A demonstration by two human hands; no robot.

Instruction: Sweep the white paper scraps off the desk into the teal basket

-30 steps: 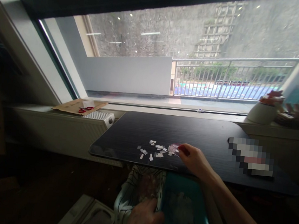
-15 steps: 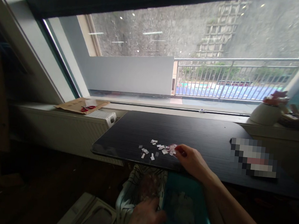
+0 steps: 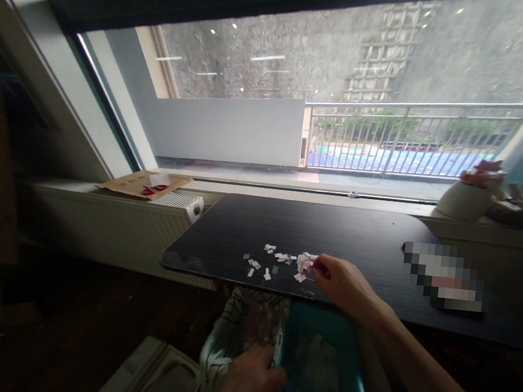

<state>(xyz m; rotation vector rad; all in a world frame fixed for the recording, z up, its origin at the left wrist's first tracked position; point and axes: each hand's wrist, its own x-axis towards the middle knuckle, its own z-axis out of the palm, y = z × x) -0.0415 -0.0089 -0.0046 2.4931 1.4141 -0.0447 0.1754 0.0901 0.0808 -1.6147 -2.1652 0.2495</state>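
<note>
My right hand point(image 3: 343, 283) is over the dark tabletop point(image 3: 221, 229), its fingers curled closed against a small heap of white paper pieces point(image 3: 303, 264). Several more paper bits point(image 3: 267, 274) and some clear scraps lie scattered left of the heap. Below the table edge, my left hand point(image 3: 250, 378) is closed on the near-left rim of a teal bin point(image 3: 359, 378); its fingertips are partly hidden. Pale scraps show inside the bin. Left of it stands a container with a striped liner point(image 3: 232, 316), holding something crumpled and clear.
A blurred-out flat object point(image 3: 443, 278) lies on the table's right side. Red-handled scissors point(image 3: 153, 189) rest on a brown envelope point(image 3: 119, 183) atop the radiator ledge. A white pot point(image 3: 462, 197) stands on the sill at right. A pale box point(image 3: 133, 371) sits low on the left.
My right hand has shifted slightly right, and the paper heap beside its fingers looks more bunched. My left hand and the teal bin have moved a little left together.
</note>
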